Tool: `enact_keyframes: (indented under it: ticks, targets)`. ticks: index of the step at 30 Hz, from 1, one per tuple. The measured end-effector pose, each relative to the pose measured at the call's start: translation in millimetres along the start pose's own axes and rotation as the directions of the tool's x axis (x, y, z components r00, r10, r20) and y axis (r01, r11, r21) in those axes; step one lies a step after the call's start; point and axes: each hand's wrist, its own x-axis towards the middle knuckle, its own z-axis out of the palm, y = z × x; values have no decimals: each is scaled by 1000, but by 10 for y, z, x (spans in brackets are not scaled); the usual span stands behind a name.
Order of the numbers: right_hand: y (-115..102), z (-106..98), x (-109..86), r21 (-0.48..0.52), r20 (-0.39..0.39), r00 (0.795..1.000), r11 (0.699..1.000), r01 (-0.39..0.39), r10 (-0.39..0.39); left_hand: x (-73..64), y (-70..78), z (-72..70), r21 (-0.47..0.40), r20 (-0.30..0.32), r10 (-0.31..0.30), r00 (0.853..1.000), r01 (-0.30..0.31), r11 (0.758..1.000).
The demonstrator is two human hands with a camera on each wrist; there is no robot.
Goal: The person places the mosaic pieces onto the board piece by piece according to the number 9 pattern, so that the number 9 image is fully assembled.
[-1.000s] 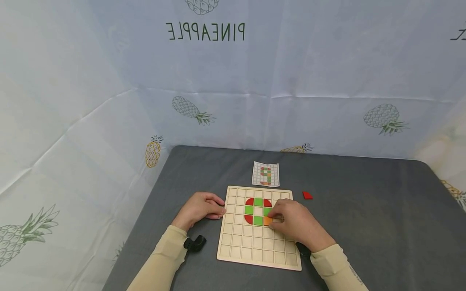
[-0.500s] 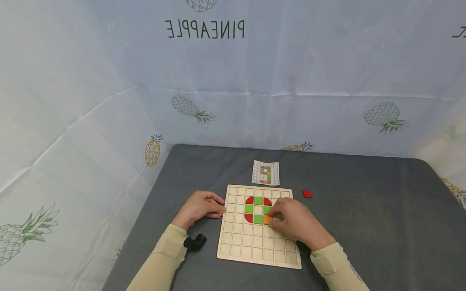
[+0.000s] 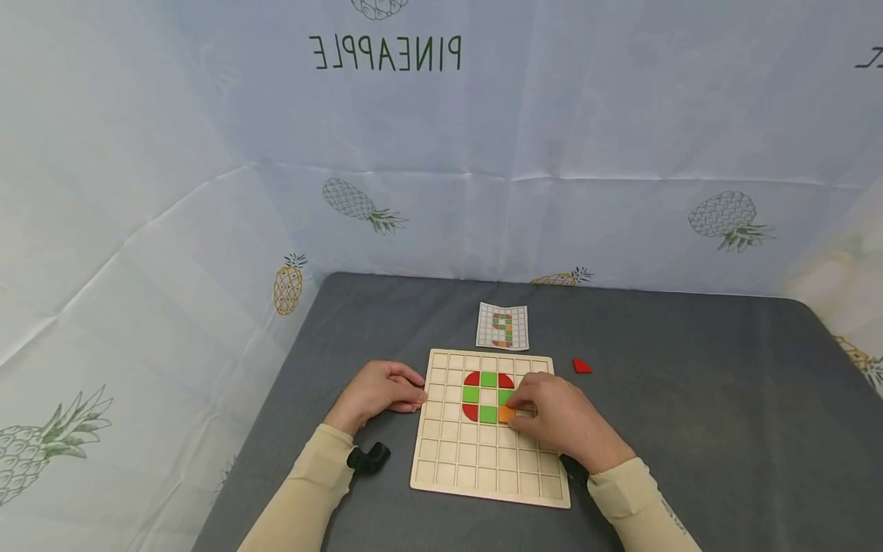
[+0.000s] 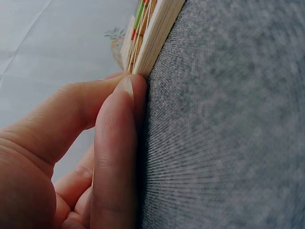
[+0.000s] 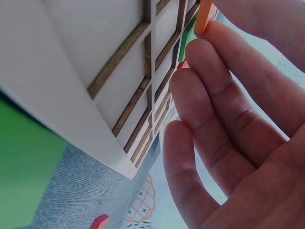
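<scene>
A wooden grid board (image 3: 476, 468) lies on the dark table, with green square tiles (image 3: 488, 415) and red rounded tiles (image 3: 470, 412) set in its cells in a ring. My right hand (image 3: 562, 418) is over the board's right side and pinches an orange tile (image 3: 507, 415) between thumb and forefinger. In the right wrist view, the orange tile (image 5: 204, 16) stands tilted off the grid, and the other fingers curve loosely. My left hand (image 3: 379, 395) pinches the board's left edge; the left wrist view shows thumb and forefinger on the wooden rim (image 4: 155, 40).
Behind the board lies a pattern card (image 3: 502, 327) with a coloured figure on a grid. One loose red tile (image 3: 582, 366) sits on the table (image 3: 690, 414) right of the card. A pineapple-print curtain (image 3: 586, 100) hangs behind and at the left.
The view has tipped down very slightly, so everything sits a little higher or lower in frame. Both hands keep their places, and the orange tile stays between the right fingers.
</scene>
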Motion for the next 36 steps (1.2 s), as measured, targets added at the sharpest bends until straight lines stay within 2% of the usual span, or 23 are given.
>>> enact_keyframes:
  ticks: [36]
  targets:
    - [-12, -43, 2, 10, 10, 1000, 1000, 1, -1, -7, 12, -6, -16, 16, 5, 1000, -5, 1000]
